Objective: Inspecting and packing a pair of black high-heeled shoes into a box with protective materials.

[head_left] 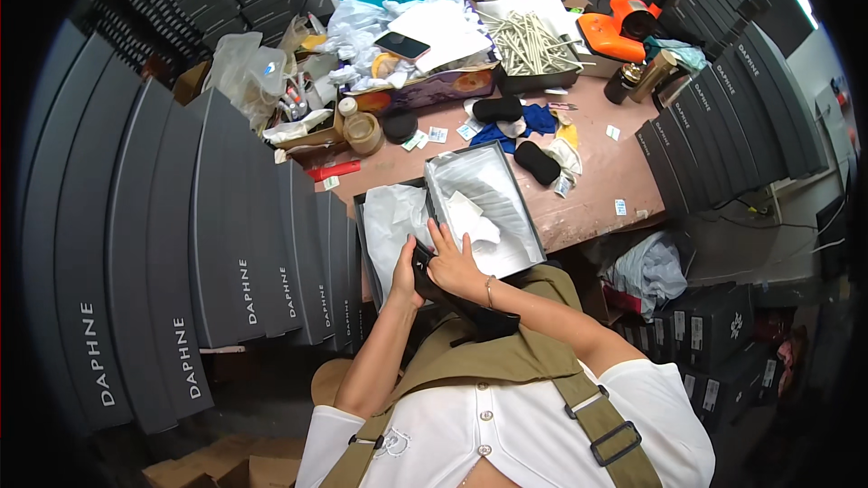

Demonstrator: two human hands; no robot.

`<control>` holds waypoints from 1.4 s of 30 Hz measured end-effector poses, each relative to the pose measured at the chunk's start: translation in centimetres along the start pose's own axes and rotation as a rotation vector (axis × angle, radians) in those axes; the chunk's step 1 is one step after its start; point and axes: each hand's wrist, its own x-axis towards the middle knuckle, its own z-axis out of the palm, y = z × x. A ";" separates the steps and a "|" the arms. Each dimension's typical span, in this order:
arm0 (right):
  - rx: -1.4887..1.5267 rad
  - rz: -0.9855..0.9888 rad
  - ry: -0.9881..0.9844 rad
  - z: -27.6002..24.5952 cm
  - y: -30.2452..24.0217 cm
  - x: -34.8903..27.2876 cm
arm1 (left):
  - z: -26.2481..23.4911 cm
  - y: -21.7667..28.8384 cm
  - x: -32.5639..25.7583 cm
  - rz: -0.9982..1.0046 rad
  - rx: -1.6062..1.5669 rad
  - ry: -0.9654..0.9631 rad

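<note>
A black shoe [472, 312] lies slantwise in front of my waist, its heel end close to my apron. My left hand [406, 275] is closed round the shoe's far end. Resting against the same end, my right hand [457, 268] has its fingers stretched out and spread. Just beyond my hands is an open grey shoebox: the left part [360, 217] holds white tissue paper [396, 210], and the right part [523, 188] holds more white paper. My fingers hide some of the shoe's far end.
Stacks of dark grey shoeboxes rise at left [149, 244] and right [737, 117]. Black sponges [537, 163] and cloths lie on the pinkish table [601, 185]. Behind stand a tray of white sticks [533, 43], an orange tool [615, 32], a jar [363, 133] and a phone [402, 45].
</note>
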 end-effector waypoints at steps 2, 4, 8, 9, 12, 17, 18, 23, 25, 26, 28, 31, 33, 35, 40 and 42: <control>-0.023 -0.015 0.032 -0.2 -0.2 0.3 | 0.4 0.6 -1.0 0.007 0.003 -0.014; -0.072 -0.118 0.118 -0.4 -0.2 0.9 | 1.2 0.8 -2.3 0.001 -0.006 -0.009; -0.047 -0.054 0.042 -0.3 -0.2 -1.7 | -0.8 -1.1 -1.4 -0.018 -0.008 -0.047; -0.016 -0.030 0.024 -0.7 -0.2 -2.0 | -0.2 -1.5 -1.4 0.034 -0.018 0.030; 0.101 0.035 -0.105 -3.2 -0.7 -3.8 | -1.0 -1.9 -0.7 -0.013 0.000 -0.063; 0.253 -0.113 0.035 -2.0 -0.3 -3.1 | 0.2 -0.7 -0.7 -0.018 0.002 -0.151; 0.231 -0.152 0.061 -1.2 0.3 -1.7 | 1.0 0.0 -0.7 0.016 0.010 -0.204; 0.499 -0.533 -0.168 -4.0 0.2 -3.8 | -1.8 0.7 -0.7 0.006 -0.020 -0.256; 0.677 -0.541 -0.350 -6.4 1.6 -5.1 | -2.1 0.6 -0.6 -0.015 0.009 -0.279; 0.775 -0.438 -0.475 -8.1 2.2 -6.3 | -0.2 1.1 -1.6 -0.003 -0.029 -0.241; 0.845 -0.313 -0.565 -10.1 1.3 -7.5 | 0.1 1.7 -1.8 0.028 -0.092 -0.286; 0.698 -0.255 -0.422 -10.3 -0.3 -7.9 | 1.5 1.7 -2.5 0.049 0.000 -0.261; 0.509 -0.260 -0.301 -8.6 -0.5 -4.5 | 2.7 1.3 -2.2 0.032 0.061 -0.239; 0.341 -0.336 -0.171 -4.6 0.2 -1.8 | 2.2 1.4 -1.4 0.059 0.083 -0.073; 0.626 -0.325 -0.250 -5.3 -0.9 -2.9 | 0.1 0.3 -3.7 0.051 0.068 -0.031; 0.898 -0.302 -0.139 -4.6 -0.3 -5.0 | 0.5 -2.1 -6.2 0.062 -0.067 -0.024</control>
